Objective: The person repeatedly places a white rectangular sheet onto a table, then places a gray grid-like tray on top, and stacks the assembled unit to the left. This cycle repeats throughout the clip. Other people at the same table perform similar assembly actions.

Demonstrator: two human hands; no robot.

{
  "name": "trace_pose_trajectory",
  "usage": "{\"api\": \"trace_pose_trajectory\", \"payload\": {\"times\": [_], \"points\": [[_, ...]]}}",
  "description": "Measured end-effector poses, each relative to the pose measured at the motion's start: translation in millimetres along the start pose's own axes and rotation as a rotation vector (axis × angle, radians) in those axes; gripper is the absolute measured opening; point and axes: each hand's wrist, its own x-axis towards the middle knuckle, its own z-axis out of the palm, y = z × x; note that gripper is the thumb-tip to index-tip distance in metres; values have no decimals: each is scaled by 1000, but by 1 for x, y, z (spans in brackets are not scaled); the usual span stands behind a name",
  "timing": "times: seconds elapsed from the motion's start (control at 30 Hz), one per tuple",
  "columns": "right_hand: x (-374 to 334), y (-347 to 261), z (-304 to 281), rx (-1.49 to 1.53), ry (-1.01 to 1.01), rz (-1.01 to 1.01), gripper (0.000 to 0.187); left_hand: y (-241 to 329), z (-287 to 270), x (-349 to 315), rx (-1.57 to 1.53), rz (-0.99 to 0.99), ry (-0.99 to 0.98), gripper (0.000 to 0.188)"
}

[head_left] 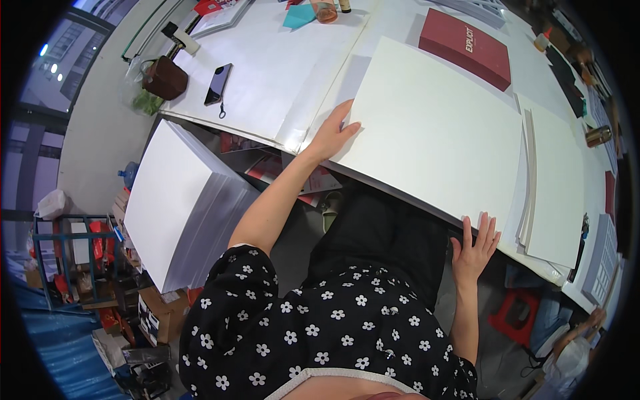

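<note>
Right of centre lies a smooth white rectangular sheet (pixel 433 130), my left fingers (pixel 342 112) parted at its left edge, my right fingers (pixel 481 230) fanned over its lower edge.

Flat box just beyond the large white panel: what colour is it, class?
The box is dark red, with pale lettering; the head view shows it best.

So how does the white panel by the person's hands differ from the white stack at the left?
Place: the white panel lies on the table; the white stack stands past the table's front edge.
Depth: the stack is thick, layers showing along its side; the panel looks far thinner.
Contact: the left hand and right hand touch the panel, neither the stack.
Shared: plain white, four-sided tops.
</note>
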Motion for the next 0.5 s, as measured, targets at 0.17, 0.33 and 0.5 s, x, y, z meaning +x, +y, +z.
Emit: {"api": "trace_pose_trajectory", "payload": {"times": [0.17,0.33,0.5], "points": [[-2,1,2,16,-19,24,66,0,4,1,82,-30,40,59],[0,4,-8,66,-82,92,75,-15,9,5,89,-34,2,56],[4,8,-23,165,-117,93,79,-3,9,2,-1,-96,-61,57]]}}
